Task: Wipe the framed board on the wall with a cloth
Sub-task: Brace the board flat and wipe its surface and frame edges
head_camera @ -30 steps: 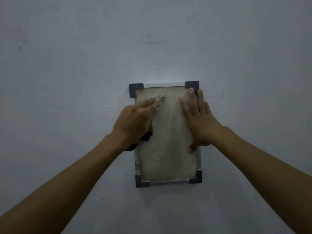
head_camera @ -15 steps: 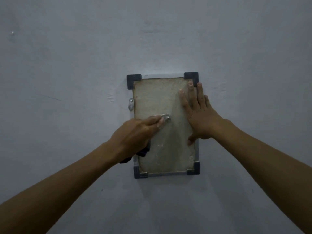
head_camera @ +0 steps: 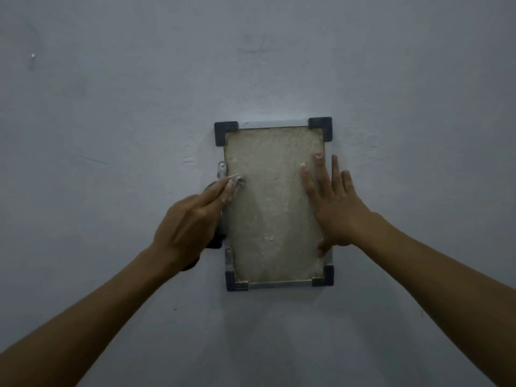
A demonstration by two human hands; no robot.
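**Two hands on a dusty board**

On the far left, the grey wall (head_camera: 111,135) is plain, with a tiny pale speck high up.

Next comes the left hand (head_camera: 192,222). Its fingers (head_camera: 223,191) are closed around something small. A dark thing sticks out under the palm, and a small shiny grey bit (head_camera: 239,181) shows at the fingertips. It is too dim to tell if this is the cloth. The fingertips press on the left edge of the board, about halfway up.

A small metal clip (head_camera: 222,170) sits on the frame just above those fingers.

The framed board (head_camera: 272,208) hangs flat on the wall, in the middle of the view. It stands tall and narrow. Its face looks pale and dusty. It has a thin silver frame and four dark corner pieces (head_camera: 321,128).

Last is the right hand (head_camera: 332,202). It is open and holds nothing. Its fingers are spread and lie flat on the right side of the board, across the frame edge.
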